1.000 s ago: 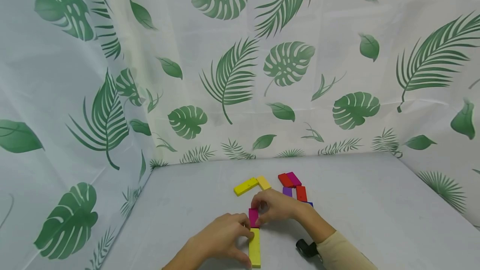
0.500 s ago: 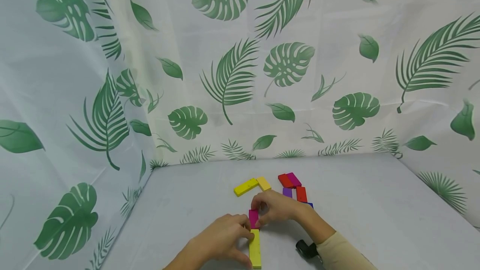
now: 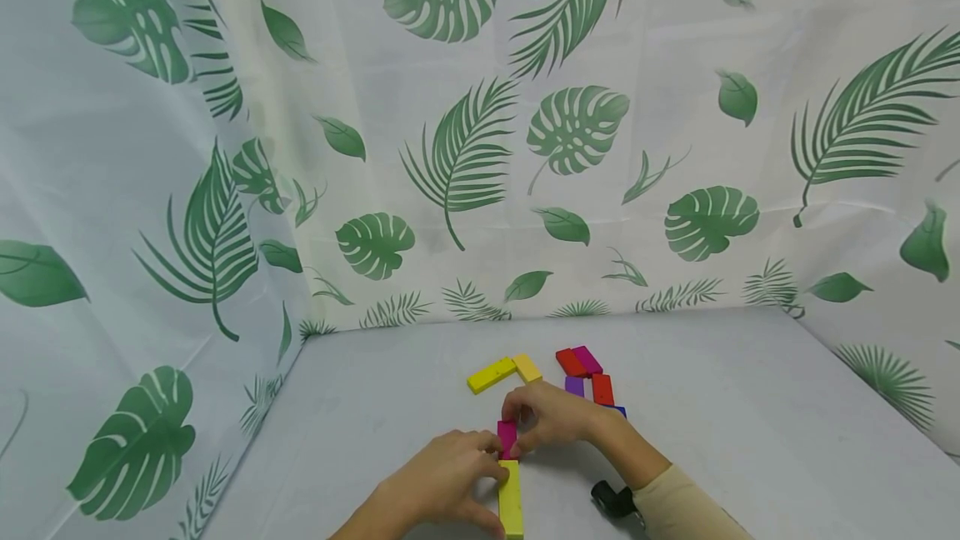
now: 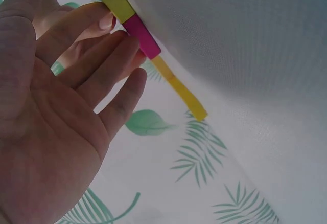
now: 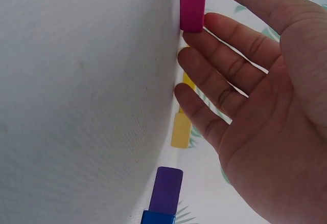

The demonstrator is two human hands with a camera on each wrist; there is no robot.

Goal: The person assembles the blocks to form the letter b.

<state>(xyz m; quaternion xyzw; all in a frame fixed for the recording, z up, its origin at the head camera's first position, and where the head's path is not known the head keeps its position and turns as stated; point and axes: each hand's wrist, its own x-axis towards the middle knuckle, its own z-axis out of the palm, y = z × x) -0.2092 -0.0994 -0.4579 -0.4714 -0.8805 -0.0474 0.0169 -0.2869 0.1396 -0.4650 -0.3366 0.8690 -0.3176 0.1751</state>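
Note:
In the head view, a long yellow block (image 3: 510, 500) and a shorter magenta block (image 3: 507, 438) lie end to end on the white tabletop. My left hand (image 3: 442, 473) holds the yellow block, thumb near its front end and index finger near its far end. My right hand (image 3: 558, 415) pinches the magenta block between thumb and fingers. The left wrist view shows the yellow block (image 4: 116, 3) meeting the magenta block (image 4: 142, 36) beside the left fingertips. In the right wrist view, the magenta block (image 5: 192, 6) stands at the right fingertips.
Farther back lie another yellow block (image 3: 491, 375) and a pale orange one (image 3: 528, 367), touching at a corner. Red (image 3: 603, 389), magenta, purple (image 3: 574, 386) and blue blocks cluster behind the right hand. A black object (image 3: 613, 498) sits by the right sleeve. Leaf-printed cloth walls surround the table.

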